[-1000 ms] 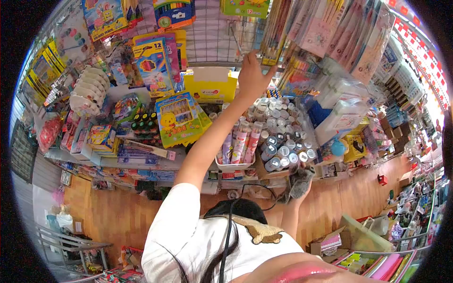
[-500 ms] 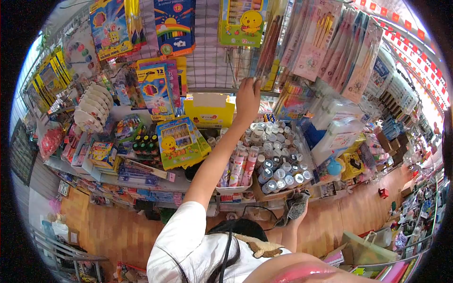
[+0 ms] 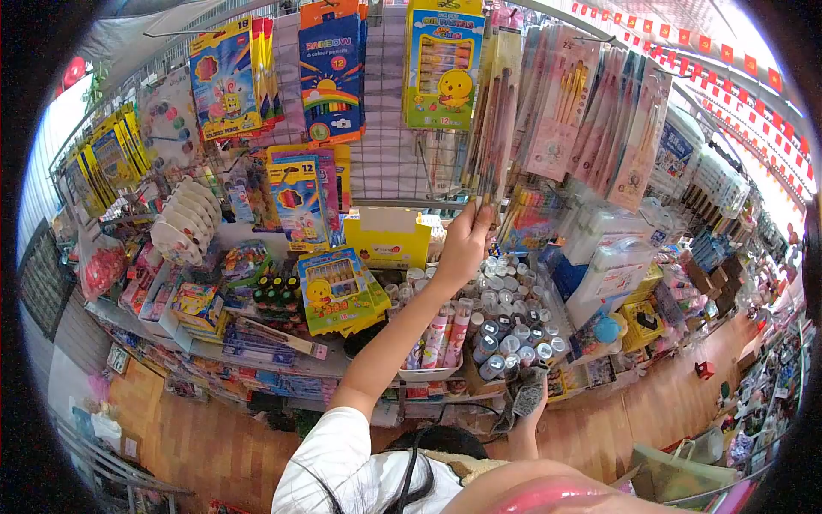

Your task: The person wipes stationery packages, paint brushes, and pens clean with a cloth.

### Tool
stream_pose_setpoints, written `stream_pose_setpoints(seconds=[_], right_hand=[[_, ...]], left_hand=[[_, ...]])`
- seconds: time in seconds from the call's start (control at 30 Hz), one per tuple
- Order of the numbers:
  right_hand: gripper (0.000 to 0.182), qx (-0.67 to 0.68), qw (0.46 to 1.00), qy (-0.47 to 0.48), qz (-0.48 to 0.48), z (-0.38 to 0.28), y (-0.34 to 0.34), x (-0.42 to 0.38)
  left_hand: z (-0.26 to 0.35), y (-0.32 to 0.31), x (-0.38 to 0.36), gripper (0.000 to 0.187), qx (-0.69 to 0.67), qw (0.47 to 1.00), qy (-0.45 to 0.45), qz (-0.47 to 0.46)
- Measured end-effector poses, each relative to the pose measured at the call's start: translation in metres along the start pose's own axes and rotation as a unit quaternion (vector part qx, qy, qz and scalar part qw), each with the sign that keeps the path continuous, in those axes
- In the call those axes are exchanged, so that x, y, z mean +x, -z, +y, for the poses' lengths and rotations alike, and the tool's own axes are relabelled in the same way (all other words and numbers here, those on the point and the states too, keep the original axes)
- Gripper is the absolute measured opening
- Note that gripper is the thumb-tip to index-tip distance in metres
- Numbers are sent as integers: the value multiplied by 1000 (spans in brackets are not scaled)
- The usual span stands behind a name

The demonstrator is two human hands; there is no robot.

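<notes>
My left hand (image 3: 465, 246) is raised to the hanging rack, its fingers closed on the lower end of a pack of long paintbrushes (image 3: 491, 141) hanging there. Low on the right, my right hand (image 3: 533, 417) is wrapped round a dark grey cloth (image 3: 523, 396); part of that hand is hidden behind it. Below my left forearm and to its right stand many small capped jars (image 3: 514, 295) in a box. Pink patterned tubes (image 3: 445, 334) stand in a white tray beside them.
Oil pastel boxes (image 3: 334, 291) lie left of my arm, near a yellow carton (image 3: 387, 242). Packs of coloured pencils (image 3: 224, 81) and pink brush sets (image 3: 561, 111) hang from the wire rack (image 3: 385, 163). Wooden flooring (image 3: 599, 420) runs below the shelf.
The view has tilted upward, so the shelf goods sit lower. My left hand has closed round the brush pack's lower end. The cloth remains in my right hand, nearer the jars.
</notes>
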State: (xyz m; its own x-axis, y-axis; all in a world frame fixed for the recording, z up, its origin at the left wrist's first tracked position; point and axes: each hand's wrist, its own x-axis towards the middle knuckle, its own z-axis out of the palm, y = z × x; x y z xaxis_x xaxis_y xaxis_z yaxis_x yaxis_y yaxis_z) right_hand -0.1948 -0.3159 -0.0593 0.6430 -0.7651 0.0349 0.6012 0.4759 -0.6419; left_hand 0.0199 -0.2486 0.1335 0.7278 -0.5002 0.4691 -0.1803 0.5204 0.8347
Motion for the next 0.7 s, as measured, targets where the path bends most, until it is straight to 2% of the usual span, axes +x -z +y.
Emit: stream_pose_setpoints(seconds=[0.13,0.2,0.27,0.33,0.37,0.4,0.5,0.53,0.57,0.63,0.7], right_hand=[[33,68,997,-15,24,-4,3,4],[29,-111,992,57,4,-22,2,18],[27,-218,953,204,-61,-43,-23,42],[28,-273,861,387,-186,-74,-71,74],[22,-308,791,474,-235,-90,-112,79],[19,-381,741,495,-247,-103,-137,88],[21,-417,654,540,-327,-106,-226,97],[20,-455,621,537,-345,-102,-246,99],[20,-465,558,569,-384,-96,-260,107],[18,-477,480,607,-418,-81,-272,130],[15,-516,429,631,-390,-80,-275,137]], left_hand=[[23,-2,-12,26,-53,997,58,-11],[24,0,-14,29,-35,999,34,-10],[23,4,-16,32,-60,997,37,-35],[24,1,-21,35,-96,995,29,-21],[24,-1,-22,36,-115,993,25,-13],[22,2,-22,40,-118,992,5,-35],[33,-8,-29,33,-58,998,15,29],[20,-8,-29,27,-129,991,-16,25],[18,-9,-28,25,-126,991,4,45],[15,-8,-24,22,-117,989,39,83],[4,5,-21,13,-133,990,31,47]])
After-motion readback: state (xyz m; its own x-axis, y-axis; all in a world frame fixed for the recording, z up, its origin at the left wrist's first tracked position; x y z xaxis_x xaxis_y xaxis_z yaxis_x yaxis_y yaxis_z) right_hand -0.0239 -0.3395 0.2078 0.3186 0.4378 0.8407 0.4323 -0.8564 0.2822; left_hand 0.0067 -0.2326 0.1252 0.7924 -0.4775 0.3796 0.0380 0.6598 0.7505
